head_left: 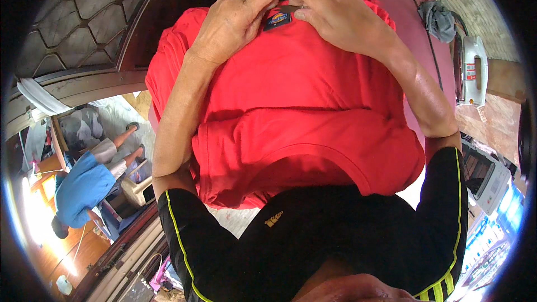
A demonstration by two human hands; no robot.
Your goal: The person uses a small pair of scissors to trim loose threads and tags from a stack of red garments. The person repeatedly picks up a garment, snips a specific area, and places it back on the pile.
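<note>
Risk: slippage. The left hand (235, 22) and right hand (335, 14) pinch the collar by the dark label (278, 19) of the red shirt (302, 128), at the padded board's (408, 17) far edge. The hem overhangs the near edge; its weight could drag the shirt off.

I see a red shirt (302, 112) lying flat and folded on the pink board (414, 28), its hem toward me. Its dark blue neck label (278, 20) sits at the board's far end.
</note>
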